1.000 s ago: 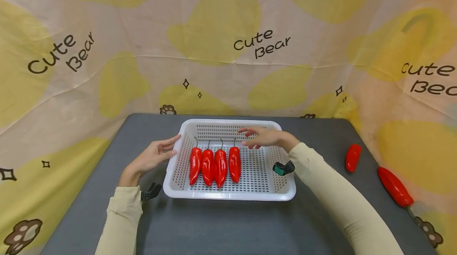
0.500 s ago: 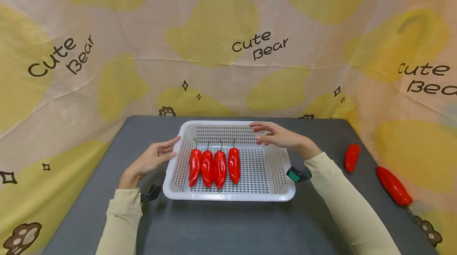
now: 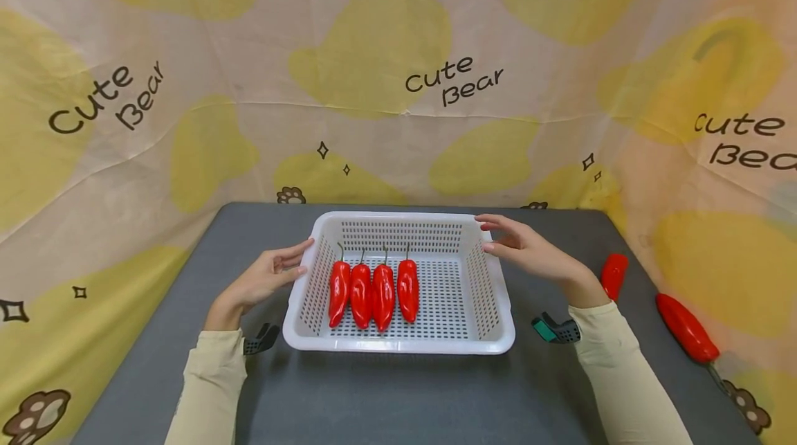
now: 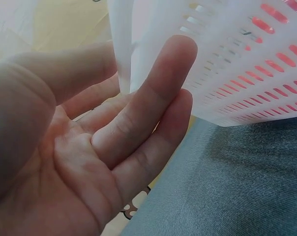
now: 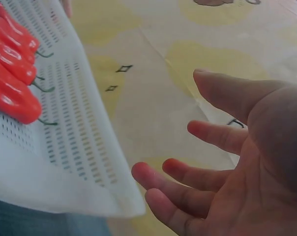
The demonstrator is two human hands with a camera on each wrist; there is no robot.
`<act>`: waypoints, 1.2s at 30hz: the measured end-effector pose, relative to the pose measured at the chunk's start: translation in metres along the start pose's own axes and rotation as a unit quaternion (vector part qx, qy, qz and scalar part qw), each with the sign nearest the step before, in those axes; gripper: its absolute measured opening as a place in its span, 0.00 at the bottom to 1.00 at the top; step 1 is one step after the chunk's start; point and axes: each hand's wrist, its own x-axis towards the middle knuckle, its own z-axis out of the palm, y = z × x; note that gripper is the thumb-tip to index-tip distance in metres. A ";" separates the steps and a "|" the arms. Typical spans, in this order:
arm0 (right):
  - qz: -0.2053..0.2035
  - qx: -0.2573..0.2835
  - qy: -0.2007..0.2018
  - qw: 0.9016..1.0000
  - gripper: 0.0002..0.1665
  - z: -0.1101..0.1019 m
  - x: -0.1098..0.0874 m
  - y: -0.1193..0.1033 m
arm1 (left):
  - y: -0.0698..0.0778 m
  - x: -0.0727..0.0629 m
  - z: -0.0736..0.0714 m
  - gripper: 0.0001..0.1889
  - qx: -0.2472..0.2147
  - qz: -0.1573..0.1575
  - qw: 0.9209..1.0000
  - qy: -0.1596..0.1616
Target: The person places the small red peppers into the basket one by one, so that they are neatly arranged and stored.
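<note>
A white perforated plastic basket (image 3: 451,347) stands on the grey table. Several red peppers (image 3: 407,291) with thin stems lie side by side in its left half; they also show in the right wrist view (image 5: 15,98). My left hand (image 3: 264,275) holds the basket's left rim. In the left wrist view, the fingers of my left hand (image 4: 104,142) bend under the rim against the outer wall, the thumb at the rim's outer side. My right hand (image 3: 532,251) hovers by the right rim, fingers loosely spread with nothing in them; the right wrist view shows a gap to the basket.
At the right edge of the table (image 3: 398,403) lie two more red pieces: a short one (image 3: 615,272), partly behind my right wrist, and a long pepper (image 3: 688,327) with a stem. A patterned cloth (image 3: 398,50) hangs behind and along the sides.
My right hand has moved right, from above the inside of the basket to its right rim, holding nothing. My left hand, the basket and the peppers stay where they were.
</note>
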 end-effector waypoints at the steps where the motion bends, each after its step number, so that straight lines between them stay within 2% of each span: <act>1: -0.001 0.000 0.008 1.000 0.36 -0.001 -0.005 0.001 | 0.000 0.000 0.000 0.35 0.002 0.000 1.000 0.000; 4: -0.002 -0.010 0.035 0.999 0.35 -0.004 -0.018 0.004 | 0.001 -0.001 0.000 0.35 0.006 0.000 1.000 0.001; 12: 0.030 -0.055 0.108 0.992 0.36 -0.017 -0.053 0.016 | -0.001 -0.001 0.002 0.35 -0.005 0.001 1.000 -0.002; 16: 0.024 -0.069 0.147 0.986 0.37 -0.028 -0.066 0.026 | 0.000 -0.001 0.002 0.35 0.003 0.002 1.000 0.001; 22: 0.011 -0.071 0.182 0.981 0.35 -0.039 -0.082 0.048 | 0.004 -0.001 0.002 0.35 0.028 -0.006 1.000 0.009; 26: 0.042 -0.081 0.198 0.976 0.35 -0.044 -0.091 0.059 | 0.006 -0.001 0.001 0.35 0.026 -0.005 1.000 0.008; 31: 0.091 -0.095 0.224 0.966 0.36 -0.052 -0.101 0.074 | 0.004 -0.001 0.002 0.35 0.022 -0.002 1.000 0.006; 36: 0.112 -0.099 0.264 0.953 0.37 -0.060 -0.106 0.086 | 0.002 0.000 0.002 0.35 0.014 0.002 1.000 0.008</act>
